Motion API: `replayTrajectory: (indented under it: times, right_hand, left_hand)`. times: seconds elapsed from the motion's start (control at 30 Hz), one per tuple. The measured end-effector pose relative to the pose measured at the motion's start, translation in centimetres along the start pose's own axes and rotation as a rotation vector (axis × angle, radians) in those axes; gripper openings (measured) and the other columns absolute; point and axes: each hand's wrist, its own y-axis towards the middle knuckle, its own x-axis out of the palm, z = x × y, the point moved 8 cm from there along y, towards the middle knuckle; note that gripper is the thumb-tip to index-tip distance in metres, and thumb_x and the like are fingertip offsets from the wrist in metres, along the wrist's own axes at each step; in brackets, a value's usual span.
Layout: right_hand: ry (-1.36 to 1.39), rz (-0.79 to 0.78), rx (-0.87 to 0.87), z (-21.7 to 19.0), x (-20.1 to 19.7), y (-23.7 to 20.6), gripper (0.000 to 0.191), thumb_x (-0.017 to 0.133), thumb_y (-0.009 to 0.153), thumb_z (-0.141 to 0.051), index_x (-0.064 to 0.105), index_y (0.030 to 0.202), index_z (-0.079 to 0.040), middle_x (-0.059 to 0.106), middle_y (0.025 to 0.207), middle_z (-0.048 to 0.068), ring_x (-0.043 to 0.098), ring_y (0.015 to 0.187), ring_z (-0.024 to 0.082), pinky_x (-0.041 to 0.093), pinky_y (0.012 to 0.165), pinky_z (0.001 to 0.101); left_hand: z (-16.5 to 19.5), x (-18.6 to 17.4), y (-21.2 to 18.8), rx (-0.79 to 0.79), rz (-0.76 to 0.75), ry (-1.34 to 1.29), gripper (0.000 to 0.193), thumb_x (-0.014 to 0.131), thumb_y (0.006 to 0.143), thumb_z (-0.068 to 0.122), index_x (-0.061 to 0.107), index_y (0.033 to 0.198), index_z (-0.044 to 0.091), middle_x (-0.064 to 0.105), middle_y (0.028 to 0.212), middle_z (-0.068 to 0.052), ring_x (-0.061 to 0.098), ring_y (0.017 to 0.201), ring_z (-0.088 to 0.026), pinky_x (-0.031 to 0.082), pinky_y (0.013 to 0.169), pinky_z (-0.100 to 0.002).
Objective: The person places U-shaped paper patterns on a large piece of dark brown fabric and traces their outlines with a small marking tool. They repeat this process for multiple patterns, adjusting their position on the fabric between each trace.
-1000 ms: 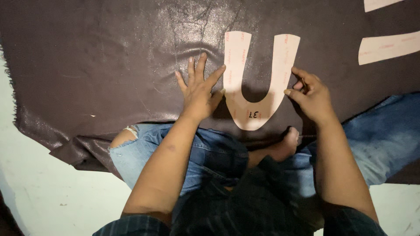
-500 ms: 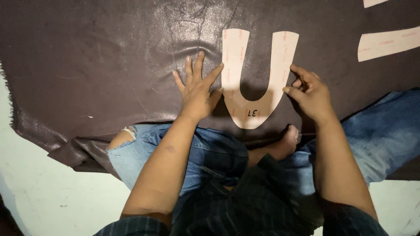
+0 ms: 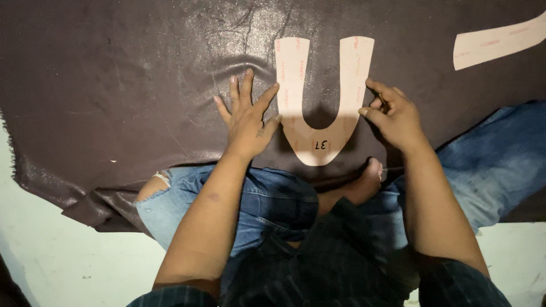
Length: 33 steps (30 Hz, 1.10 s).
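Head view, pink U-shaped template [image 3: 321,96] (on dark leather [image 3: 125,85])

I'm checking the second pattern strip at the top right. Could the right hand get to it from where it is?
Probably yes. The right hand rests at the U-shaped pattern's right arm, and only bare dark leather lies between it and the pale strip. Nothing blocks the way, though it would be an outstretched reach.

sheet [image 3: 131,85]: dark brown leather, kinda glossy, grainy and wrinkled
U-shaped pattern [image 3: 318,142]: pale pink card, matt, smooth
strip [image 3: 500,41]: same matt card
jeans [image 3: 267,199]: blue denim, frayed
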Motion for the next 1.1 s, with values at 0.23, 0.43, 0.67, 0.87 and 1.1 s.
replayTrajectory:
  times: [0.23, 0.43, 0.67, 0.87, 1.1]
  right_hand:
    - [-0.038, 0.0, 0.059, -0.3, -0.2, -0.1, 0.062, 0.081, 0.085, -0.015, 0.065, 0.144, -0.018, 0.057, 0.094, -0.001, 0.058, 0.083, 0.01, 0.051, 0.079, 0.0261]
    - [-0.006, 0.013, 0.011, -0.5, -0.1, -0.1, 0.059, 0.08, 0.087, -0.015, 0.065, 0.144, -0.018, 0.058, 0.094, -0.001, 0.058, 0.084, 0.011, 0.05, 0.078, 0.0262]
    - [-0.028, 0.005, 0.005, 0.1, -0.2, 0.0, 0.056, 0.08, 0.087, -0.017, 0.067, 0.142, -0.018, 0.059, 0.095, 0.0, 0.059, 0.085, 0.011, 0.05, 0.079, 0.0263]
    - [-0.133, 0.04, -0.036, 0.2, -0.4, -0.1, 0.056, 0.082, 0.087, -0.02, 0.067, 0.141, -0.02, 0.062, 0.094, 0.003, 0.061, 0.086, 0.017, 0.051, 0.08, 0.0315]
    - [-0.093, 0.038, -0.08, 0.1, -1.1, -0.2, 0.057, 0.079, 0.086, -0.017, 0.066, 0.141, -0.017, 0.065, 0.091, 0.005, 0.062, 0.085, 0.019, 0.051, 0.078, 0.0335]
  left_hand:
    - [-0.1, 0.2, 0.0, -0.006, -0.016, 0.0, 0.065, 0.073, 0.087, 0.037, 0.055, 0.149, 0.034, 0.014, 0.171, -0.014, -0.001, 0.157, -0.044, -0.011, 0.116, -0.074]
    - [-0.2, 0.1, 0.0, -0.019, -0.026, -0.001, 0.065, 0.073, 0.086, 0.037, 0.056, 0.148, 0.034, 0.015, 0.17, -0.014, -0.001, 0.157, -0.043, -0.011, 0.116, -0.073]
    - [-0.1, 0.1, 0.0, -0.019, -0.014, 0.008, 0.063, 0.072, 0.087, 0.038, 0.057, 0.147, 0.034, 0.016, 0.171, -0.013, 0.001, 0.157, -0.043, -0.01, 0.117, -0.074]
    - [0.1, 0.2, 0.0, 0.01, 0.007, 0.012, 0.06, 0.071, 0.09, 0.045, 0.058, 0.147, 0.032, 0.018, 0.17, -0.015, 0.003, 0.157, -0.045, -0.012, 0.116, -0.073]
    - [0.7, 0.6, -0.2, 0.001, -0.005, 0.029, 0.061, 0.071, 0.088, 0.044, 0.059, 0.147, 0.03, 0.017, 0.17, -0.017, 0.003, 0.157, -0.045, -0.012, 0.116, -0.072]
